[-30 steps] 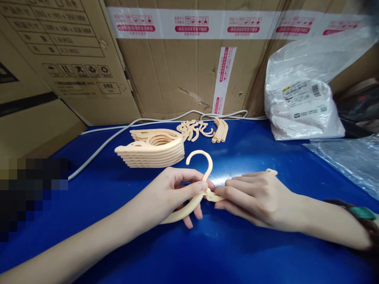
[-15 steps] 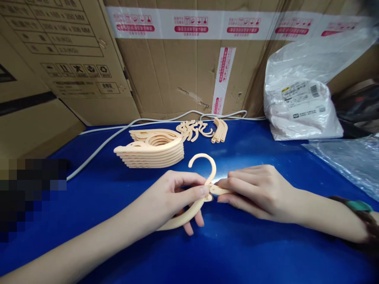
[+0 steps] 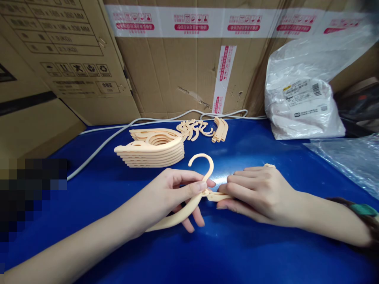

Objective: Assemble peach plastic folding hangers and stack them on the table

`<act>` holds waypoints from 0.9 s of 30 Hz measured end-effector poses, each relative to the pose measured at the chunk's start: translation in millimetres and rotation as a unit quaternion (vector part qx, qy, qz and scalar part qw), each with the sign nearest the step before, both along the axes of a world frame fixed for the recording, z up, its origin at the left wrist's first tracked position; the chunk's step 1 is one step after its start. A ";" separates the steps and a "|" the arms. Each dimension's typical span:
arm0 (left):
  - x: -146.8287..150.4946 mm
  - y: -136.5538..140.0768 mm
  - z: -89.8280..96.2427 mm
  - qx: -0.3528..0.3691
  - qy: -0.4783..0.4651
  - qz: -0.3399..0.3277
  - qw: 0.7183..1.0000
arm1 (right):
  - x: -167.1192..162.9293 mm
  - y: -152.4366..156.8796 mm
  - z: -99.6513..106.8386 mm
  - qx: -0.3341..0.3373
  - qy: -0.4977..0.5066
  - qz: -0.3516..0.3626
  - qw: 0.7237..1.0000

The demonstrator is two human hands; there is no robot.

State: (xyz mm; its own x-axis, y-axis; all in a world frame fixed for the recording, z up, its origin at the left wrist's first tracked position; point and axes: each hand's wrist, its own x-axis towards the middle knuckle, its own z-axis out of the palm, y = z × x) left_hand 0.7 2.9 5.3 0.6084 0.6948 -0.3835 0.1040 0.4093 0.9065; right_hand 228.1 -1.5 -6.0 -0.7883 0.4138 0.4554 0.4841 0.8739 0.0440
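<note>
Between my hands is a cream plastic folding hanger [image 3: 180,216], its hook curving up and to the left. My left hand [image 3: 177,189] pinches it at the base of the hook with thumb and forefinger, the other fingers loose below. One arm of the hanger runs down-left under that hand. My right hand [image 3: 260,193] is closed on the other arm, which is mostly hidden beneath the palm; a small cream end shows past the knuckles. Behind my left hand lies a stack of folded cream hangers [image 3: 151,152].
Loose cream hooks [image 3: 189,129] and several curved arm pieces [image 3: 220,130] lie at the back of the blue table [image 3: 225,252]. A white cable [image 3: 109,138] runs behind them. Cardboard boxes [image 3: 177,75] wall the back and left. A plastic bag [image 3: 304,102] stands at right.
The hanger's joint has shifted slightly left and the right-hand arm now lines up differently at it, with its far end showing beyond my right hand. Both hands keep hold.
</note>
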 end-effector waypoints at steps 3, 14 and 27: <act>-0.2 1.0 0.1 -0.010 -0.001 -0.006 1.000 | -0.6 -0.1 -0.8 0.004 -0.002 -0.008 1.000; -1.8 0.9 -2.6 0.023 0.018 -0.017 0.999 | -1.7 -0.5 -1.6 -0.034 -0.013 0.001 0.999; 6.8 -3.8 -1.7 0.086 0.077 0.015 0.993 | -0.1 -1.8 -0.8 -0.047 -0.042 -0.006 0.998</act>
State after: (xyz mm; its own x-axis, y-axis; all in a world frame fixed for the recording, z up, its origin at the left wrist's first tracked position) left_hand 7.5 -0.9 3.6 0.5303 0.7748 -0.3442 0.2378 0.2537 0.9376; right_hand 228.0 -3.4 -6.8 -0.8169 0.4610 0.3467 0.4921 0.8705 0.0021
